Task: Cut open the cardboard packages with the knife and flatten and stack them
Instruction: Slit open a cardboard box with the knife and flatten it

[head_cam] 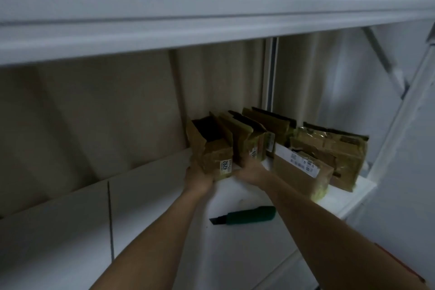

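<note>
Where both arms reach in under the upper shelf beam (211,16), a brown cardboard package (213,148) stands at the left end of a row on the white shelf (247,249). Its top is cut open, the flaps stand up, and the inside shows dark. Shiny tape wrinkles over its front face, and a small white sticker near the lower corner reads "4292" in black, turned sideways. The left hand (196,178) grips this package at its lower left, fingers curled under and behind it. The right hand (251,170) grips at the gap between it and the second package (249,142) just beside it, though which of the two the fingers close on cannot be told. That second package is also open at the top, with a white sticker whose digits are too blurred to read.

Farther right stand a third open package (275,127), a taped package (336,148) against the right end, and a long box (303,172) lying tilted in front of them. The long box carries a white label strip with small print, unreadable here.

A knife (244,215) with a green handle and a short dark blade lies flat on the shelf between the forearms, apart from both hands and nearer the front edge than the packages. A beige corrugated wall (106,113) rises behind the row.
</note>
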